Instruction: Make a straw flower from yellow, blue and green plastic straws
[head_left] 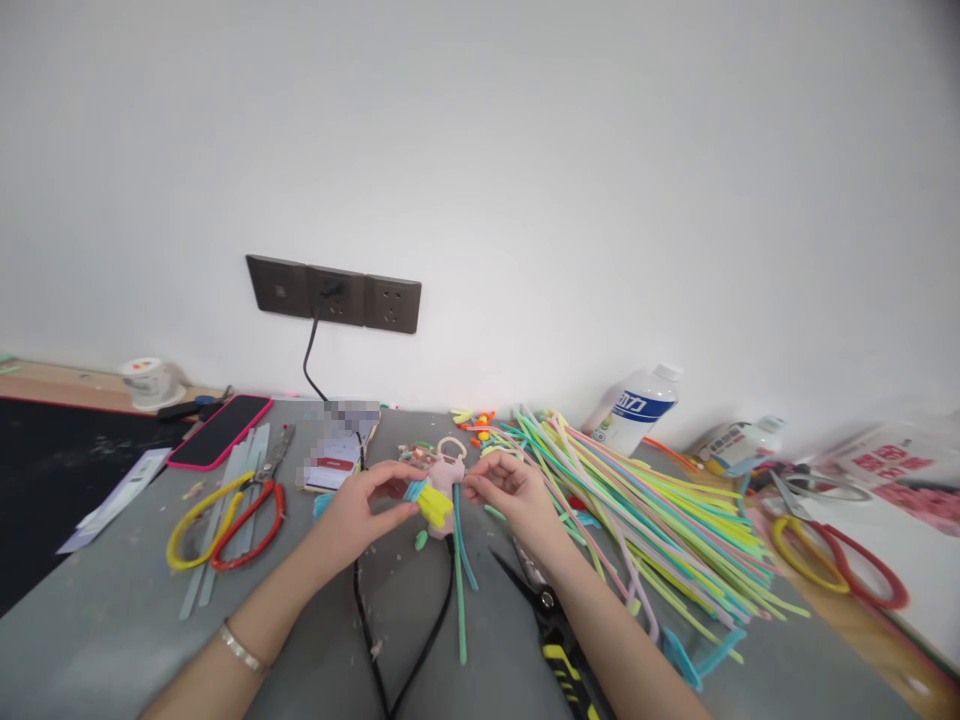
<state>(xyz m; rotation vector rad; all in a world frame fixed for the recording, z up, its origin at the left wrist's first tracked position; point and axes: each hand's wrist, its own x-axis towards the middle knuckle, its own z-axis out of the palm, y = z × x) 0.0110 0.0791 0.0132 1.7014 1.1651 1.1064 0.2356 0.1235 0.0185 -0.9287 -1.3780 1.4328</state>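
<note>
My left hand is closed in a pinch on a small bundle of yellow and blue pipe cleaners. Right behind the bundle is a pale pink device with a ring on top and a black cord at its base; it looks like a small glue gun, partly hidden. My right hand is at the device's right side, its fingers curled and thumb and forefinger close together; whatever they pinch is too small to make out. Green and blue pipe cleaners hang or lie just below, between the hands.
Loose pipe cleaners spread across the right. Black pliers lie under my right forearm. Red-and-yellow-handled cutters, a phone and clear glue sticks are left. A white bottle leans at the wall; scissors lie far right.
</note>
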